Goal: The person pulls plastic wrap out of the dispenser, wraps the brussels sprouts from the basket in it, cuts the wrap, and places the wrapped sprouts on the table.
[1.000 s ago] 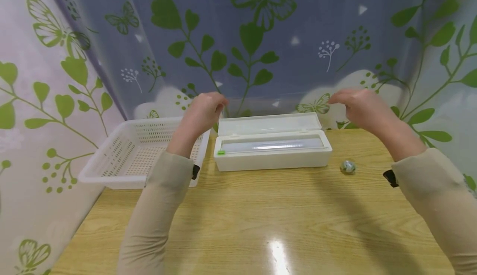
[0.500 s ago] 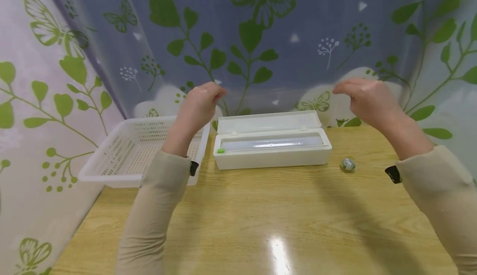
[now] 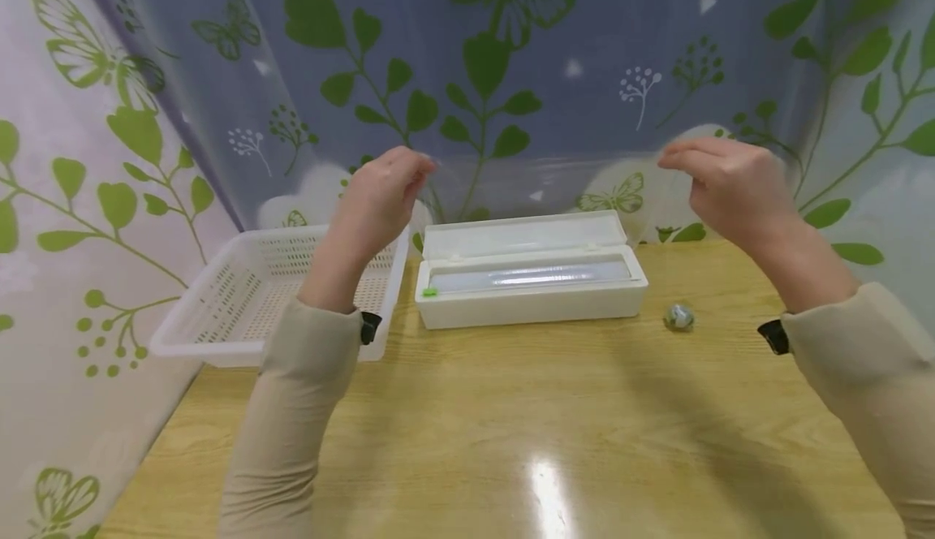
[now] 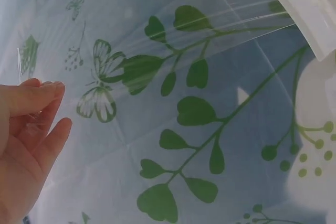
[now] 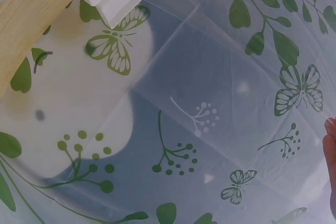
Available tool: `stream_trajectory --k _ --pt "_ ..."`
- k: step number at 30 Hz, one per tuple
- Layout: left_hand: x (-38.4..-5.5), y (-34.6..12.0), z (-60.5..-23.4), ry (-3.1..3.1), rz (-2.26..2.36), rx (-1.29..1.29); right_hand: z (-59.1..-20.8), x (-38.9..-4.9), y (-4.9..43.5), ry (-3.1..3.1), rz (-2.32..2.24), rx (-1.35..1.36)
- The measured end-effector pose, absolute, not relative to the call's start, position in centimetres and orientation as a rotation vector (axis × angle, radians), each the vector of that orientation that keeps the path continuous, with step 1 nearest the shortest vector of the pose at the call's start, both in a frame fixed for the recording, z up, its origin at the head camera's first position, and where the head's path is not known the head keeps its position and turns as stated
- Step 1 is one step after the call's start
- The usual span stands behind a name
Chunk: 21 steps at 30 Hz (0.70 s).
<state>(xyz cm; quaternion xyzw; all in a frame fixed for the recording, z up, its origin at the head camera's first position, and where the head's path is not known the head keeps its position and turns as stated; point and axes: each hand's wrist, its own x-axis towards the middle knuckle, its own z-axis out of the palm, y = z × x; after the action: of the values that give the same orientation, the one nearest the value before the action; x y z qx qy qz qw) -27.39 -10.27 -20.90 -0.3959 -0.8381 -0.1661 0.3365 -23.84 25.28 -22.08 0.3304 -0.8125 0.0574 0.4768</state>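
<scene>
My beige sleeves (image 3: 288, 417) reach out over the wood-grain surface (image 3: 511, 409). Ahead on the right, a small, round, patterned ball (image 3: 678, 317) lies just beside the long white box (image 3: 533, 309). A shiny, pale roll (image 3: 533, 276) lies lengthwise in the box, with a bright green piece (image 3: 429, 292) at the left end of its front edge. To the box's left stands a white plastic basket (image 3: 219, 351), its slotted walls and floor partly behind my left forearm. The box's lid (image 3: 522, 236) is tipped back along the far side. Above and beyond the box, my hands are well apart: the left hand (image 3: 376, 202) and the right hand (image 3: 741, 190) each pinch clear film (image 4: 226, 43), which spans between them and the box, though its outline is hard to follow. Behind everything hangs a blue-grey curtain (image 3: 570, 117) printed with green leaves and butterflies.
</scene>
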Motion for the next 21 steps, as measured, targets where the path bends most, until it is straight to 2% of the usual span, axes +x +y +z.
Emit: stream_trajectory --k 9,21 --pt "-24.8 -11.0 -21.9 -2.204 -0.515 -1.066 -22.3 -22.4 26.2 -1.958 0.169 0.885" --pt "-21.3 -10.4 -23.9 -2.305 -0.517 -1.091 -24.4 -19.8 28.5 -2.081 0.215 0.821"
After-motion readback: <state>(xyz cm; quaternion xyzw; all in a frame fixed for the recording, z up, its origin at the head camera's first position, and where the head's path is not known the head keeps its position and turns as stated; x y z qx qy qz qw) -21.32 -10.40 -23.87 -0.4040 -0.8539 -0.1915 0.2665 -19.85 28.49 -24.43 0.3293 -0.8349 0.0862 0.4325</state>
